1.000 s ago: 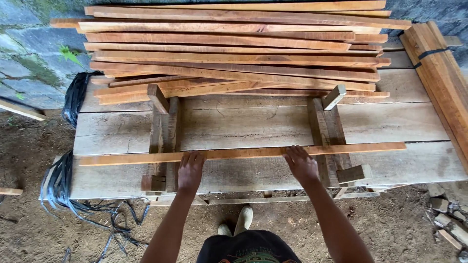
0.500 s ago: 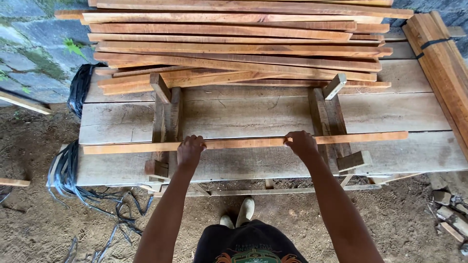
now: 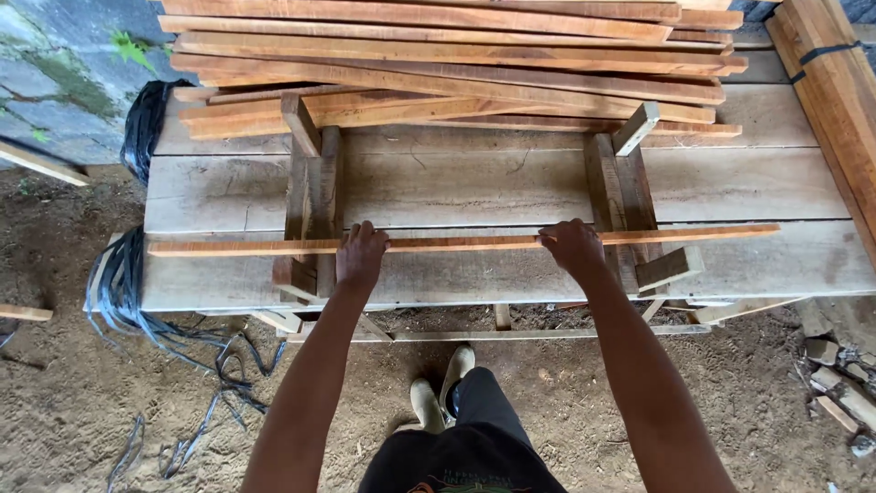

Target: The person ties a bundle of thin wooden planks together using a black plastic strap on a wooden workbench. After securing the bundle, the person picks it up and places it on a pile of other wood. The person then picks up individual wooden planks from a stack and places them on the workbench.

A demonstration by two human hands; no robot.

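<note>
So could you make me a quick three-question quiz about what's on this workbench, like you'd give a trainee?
1. True or false: both hands rest on the long thin strip.
2. Where is the pile of strips? A) at the bench's far side B) on the ground C) under the bench
3. What hangs off the bench's left end?

Key:
1. True: the left hand and right hand both touch it.
2. A
3. Black straps.
</note>
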